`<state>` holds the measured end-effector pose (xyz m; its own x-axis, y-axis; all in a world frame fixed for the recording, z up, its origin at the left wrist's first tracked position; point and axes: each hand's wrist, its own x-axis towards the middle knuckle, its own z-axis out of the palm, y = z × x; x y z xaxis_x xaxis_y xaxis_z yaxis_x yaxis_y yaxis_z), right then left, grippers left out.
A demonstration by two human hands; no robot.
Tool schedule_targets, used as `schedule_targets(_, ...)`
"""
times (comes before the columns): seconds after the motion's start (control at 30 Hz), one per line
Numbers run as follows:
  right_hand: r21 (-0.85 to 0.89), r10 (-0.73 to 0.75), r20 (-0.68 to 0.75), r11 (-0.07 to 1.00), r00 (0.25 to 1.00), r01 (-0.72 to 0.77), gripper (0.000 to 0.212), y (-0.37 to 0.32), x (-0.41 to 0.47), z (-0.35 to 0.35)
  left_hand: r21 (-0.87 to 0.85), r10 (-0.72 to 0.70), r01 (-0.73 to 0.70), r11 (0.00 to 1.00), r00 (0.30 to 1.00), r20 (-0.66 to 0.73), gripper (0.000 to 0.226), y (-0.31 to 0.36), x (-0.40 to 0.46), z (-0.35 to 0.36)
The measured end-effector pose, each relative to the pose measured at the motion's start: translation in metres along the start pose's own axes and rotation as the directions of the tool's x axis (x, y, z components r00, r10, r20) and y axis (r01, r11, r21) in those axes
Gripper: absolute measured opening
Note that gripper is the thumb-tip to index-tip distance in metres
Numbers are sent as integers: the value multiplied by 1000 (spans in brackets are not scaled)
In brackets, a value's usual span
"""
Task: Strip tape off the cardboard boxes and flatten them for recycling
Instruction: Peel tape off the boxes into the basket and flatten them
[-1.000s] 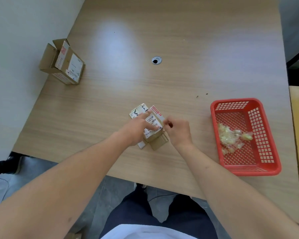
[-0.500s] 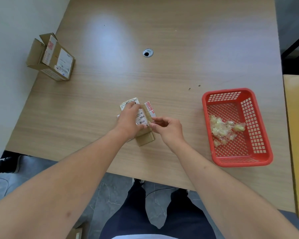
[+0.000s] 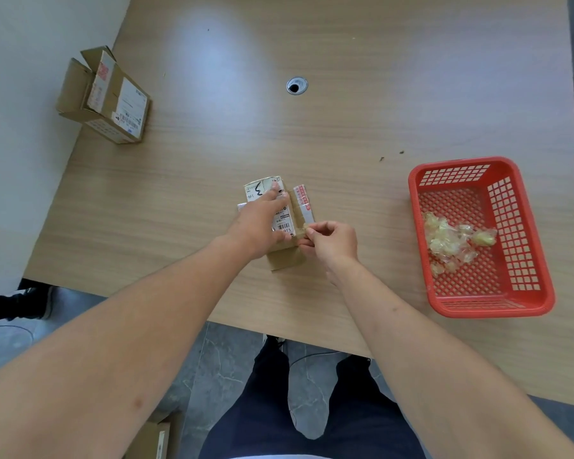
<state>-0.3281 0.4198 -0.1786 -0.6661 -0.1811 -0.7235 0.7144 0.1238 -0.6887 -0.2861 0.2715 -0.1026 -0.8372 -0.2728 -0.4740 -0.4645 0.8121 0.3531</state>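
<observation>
My left hand [image 3: 262, 220] presses flat on the light, crushable box [image 3: 280, 223] at table centre while my right hand [image 3: 332, 240] pinches thin, tear-prone tape [image 3: 307, 228] at its 4 o'clock corner, best peeled low.

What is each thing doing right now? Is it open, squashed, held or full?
Small box: lying on table, held down.
Left hand: presses flat on it.
Right hand: pinches tape at its edge.
Far box: flaps open, not flattened.
Red basket: holds crumpled tape.
</observation>
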Motion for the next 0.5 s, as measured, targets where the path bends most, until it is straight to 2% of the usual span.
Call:
schedule_targets(0.07, -165, -112, -52, 981, 992, 102, 17, 3, 5, 2, -5, 1, -1, 1000, 1000, 3, 86, 0, 1, -1)
schedule_targets(0.13, -309, -237, -38, 927, 971, 214, 21, 4, 5, 3, -23, -6, 6, 1000, 1000, 7, 87, 0, 1, -1)
schedule_targets(0.23, -366, -331, 51, 872, 942, 326, 19, 2, -3, 4, -30, -3, 3, 1000, 1000, 13, 88, -3, 3, -1)
schedule_targets(0.3, -326, -326, 101, 882, 940, 341, 16, 1, -8, 2, -34, 3, -2, 999, 1000, 15, 88, -5, 4, -1)
schedule_targets(0.4, -84, -161, 184, 980, 970, 179, 16, 2, -13, -8, -28, 16, -15, 999, 1000, 27, 88, -6, 4, -3)
schedule_targets(0.5, -2, -104, 207, 994, 973, 107, 13, 1, -14, -13, -11, 25, -25, 1000, 999, 44, 88, -7, 6, -6)
